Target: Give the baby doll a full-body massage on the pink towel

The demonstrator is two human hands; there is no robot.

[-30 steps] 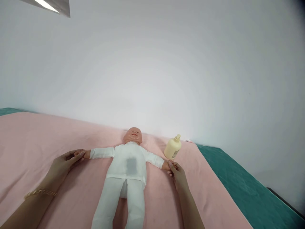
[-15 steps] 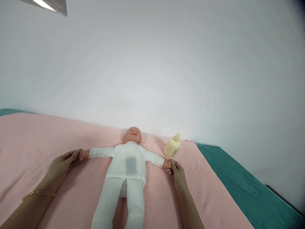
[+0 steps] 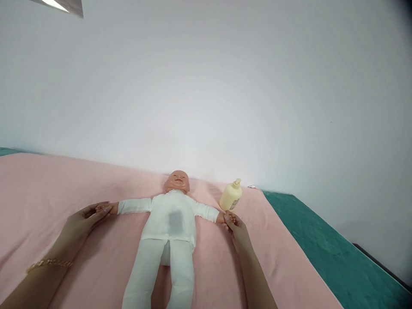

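A baby doll (image 3: 167, 214) with a white cloth body and a grey patch on its chest lies on its back, arms stretched out to both sides. My left hand (image 3: 82, 221), with a gold bracelet at the wrist, pinches the doll's hand on the left, thumb on top. On the other side, the fingers of my right hand (image 3: 237, 231) are closed on the doll's other hand. Just beyond my right hand stands a pale yellow pump bottle (image 3: 230, 195). The doll's feet are cut off by the lower edge of the view.
A pink cloth (image 3: 106, 266) is spread beneath the doll. It lies over a green surface (image 3: 325, 240) that shows at the right and far left. A white wall (image 3: 206, 86) rises directly behind the doll's head.
My left thumb has slid forward onto the doll's hand, and my right fingers have shifted their hold slightly. The whole view has moved a little; doll and bottle keep their places.
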